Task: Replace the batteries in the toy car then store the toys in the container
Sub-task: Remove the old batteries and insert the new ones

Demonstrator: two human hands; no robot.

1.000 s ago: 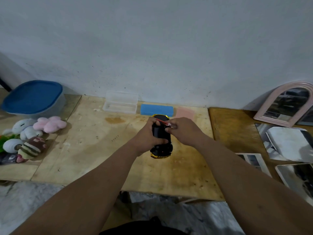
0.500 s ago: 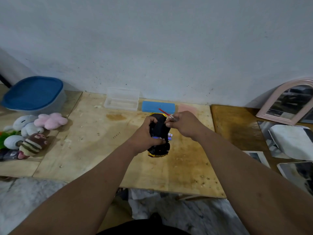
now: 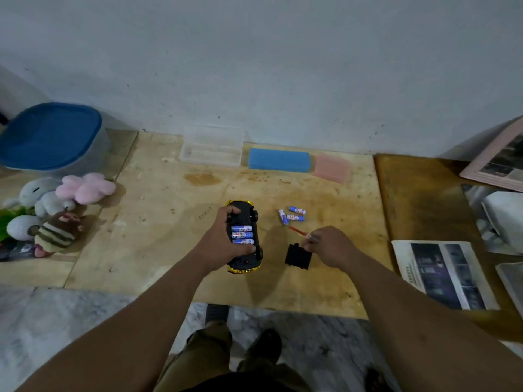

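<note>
The black and yellow toy car lies upside down on the wooden board, its battery bay uncovered with three blue and white batteries inside. My left hand grips the car from its left side. To the right, my right hand holds a red screwdriver and pinches the black battery cover against the board. Three loose batteries lie just beyond the screwdriver tip. The container with a blue lid stands at the far left.
Several plush toys are heaped at the left below the container. A clear plastic case, a blue sponge and a pink one line the wall. Newspapers and a pink-framed mirror lie at the right.
My right hand lifted the cover off the car's underside and moved it down to the right onto the board. The batteries in the bay are now exposed, and my view has tilted downward.
</note>
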